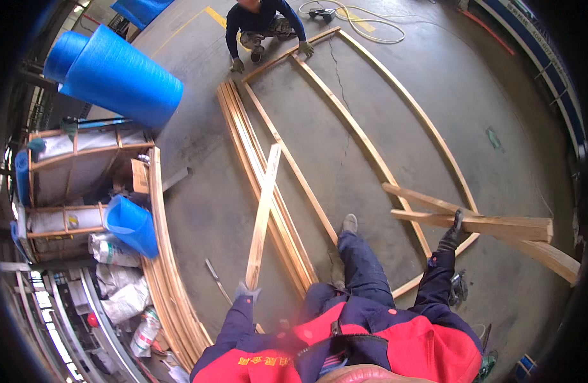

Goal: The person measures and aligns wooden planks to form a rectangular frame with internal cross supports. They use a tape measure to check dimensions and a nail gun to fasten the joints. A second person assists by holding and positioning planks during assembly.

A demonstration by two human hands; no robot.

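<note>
My left hand (245, 292), in a light grey glove, is closed on the near end of a short wooden plank (264, 214). That plank points away from me, its far end over a side rail of the wooden frame. At the right, my right hand (451, 236), in a dark glove, is closed around wooden boards (498, 225) that cross each other and stick out to both sides. Below them lies the wooden frame (354, 119), made of long rails joined by a crosspiece at the far end. The near left part of the frame is partly hidden by my leg.
A co-worker (262, 22) crouches at the far end, gloved hands at the frame. A stack of long battens (243, 150) lies along its left. Further left are more battens (169, 281), blue foam rolls (118, 80) and bags. A hose (386, 39) loops on the floor behind.
</note>
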